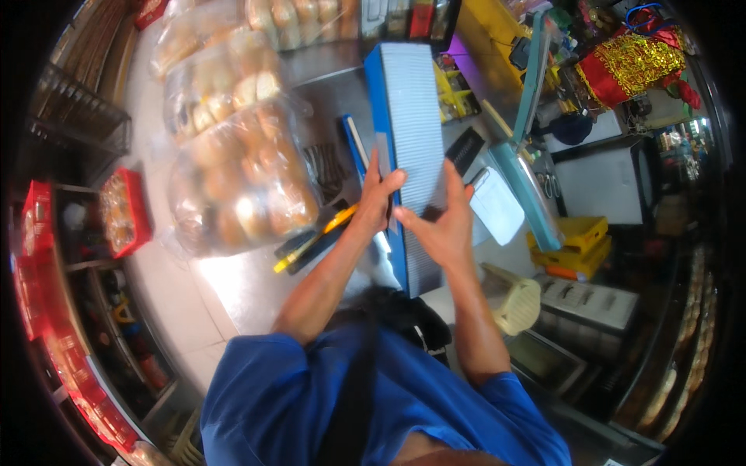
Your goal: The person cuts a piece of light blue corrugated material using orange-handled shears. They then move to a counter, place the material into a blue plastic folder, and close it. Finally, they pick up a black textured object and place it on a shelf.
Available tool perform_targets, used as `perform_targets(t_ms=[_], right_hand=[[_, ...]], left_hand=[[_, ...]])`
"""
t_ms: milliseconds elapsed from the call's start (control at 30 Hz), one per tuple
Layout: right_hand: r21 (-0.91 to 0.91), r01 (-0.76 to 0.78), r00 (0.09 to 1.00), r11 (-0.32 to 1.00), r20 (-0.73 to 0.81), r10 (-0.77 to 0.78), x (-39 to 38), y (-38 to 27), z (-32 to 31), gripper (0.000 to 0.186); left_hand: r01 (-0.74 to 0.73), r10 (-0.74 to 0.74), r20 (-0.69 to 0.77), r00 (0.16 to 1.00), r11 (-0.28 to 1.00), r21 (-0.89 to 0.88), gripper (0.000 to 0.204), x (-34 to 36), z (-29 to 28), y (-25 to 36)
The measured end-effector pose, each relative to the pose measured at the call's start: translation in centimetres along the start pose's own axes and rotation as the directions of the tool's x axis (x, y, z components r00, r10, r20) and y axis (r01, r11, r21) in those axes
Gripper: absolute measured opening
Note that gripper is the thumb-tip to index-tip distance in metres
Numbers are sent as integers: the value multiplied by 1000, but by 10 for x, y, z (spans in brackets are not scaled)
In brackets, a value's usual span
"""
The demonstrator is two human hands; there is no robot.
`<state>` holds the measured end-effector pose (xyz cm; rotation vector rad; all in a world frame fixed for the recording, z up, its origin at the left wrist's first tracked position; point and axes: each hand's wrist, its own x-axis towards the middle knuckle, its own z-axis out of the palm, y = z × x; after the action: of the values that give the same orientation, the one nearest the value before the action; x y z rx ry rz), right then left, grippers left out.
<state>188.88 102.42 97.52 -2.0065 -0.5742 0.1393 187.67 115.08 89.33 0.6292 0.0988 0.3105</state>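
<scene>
Now the left hand point(376, 202) and right hand point(451, 227), thumbs and fingers apart, are at a ridged blue-and-white block point(412, 109).

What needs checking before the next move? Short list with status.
1. Both hands at the work: ok; left grip at the near-left side of the long blue box, right grip spread over its lower half.
2. Firm hold: cannot tell; pressure isn't visible.
3. Bagged bread off the box: ok, left of it.
4. Yellow strip clear of the left forearm: not ok, its end meets the forearm in this view.
5. White clipboard untouched: cannot tell, right fingers very close.
</scene>
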Motion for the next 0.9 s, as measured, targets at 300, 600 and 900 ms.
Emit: perform_targets(t_ms=[300,600,900], right_hand=[[443,-261,953,858,260,155,11,25,7,75],[460,-322,905,827,406,127,18,30,18,92],[556,-490,837,671,514,186,32,37,24,114]], left_hand=[[147,-140,68,988,981,-129,85,-9,-31,-3],[45,-46,-41,998,998,-38,84,-23,-28,18],[93,-83,-83,993,988,123,83,-17,-29,37]])
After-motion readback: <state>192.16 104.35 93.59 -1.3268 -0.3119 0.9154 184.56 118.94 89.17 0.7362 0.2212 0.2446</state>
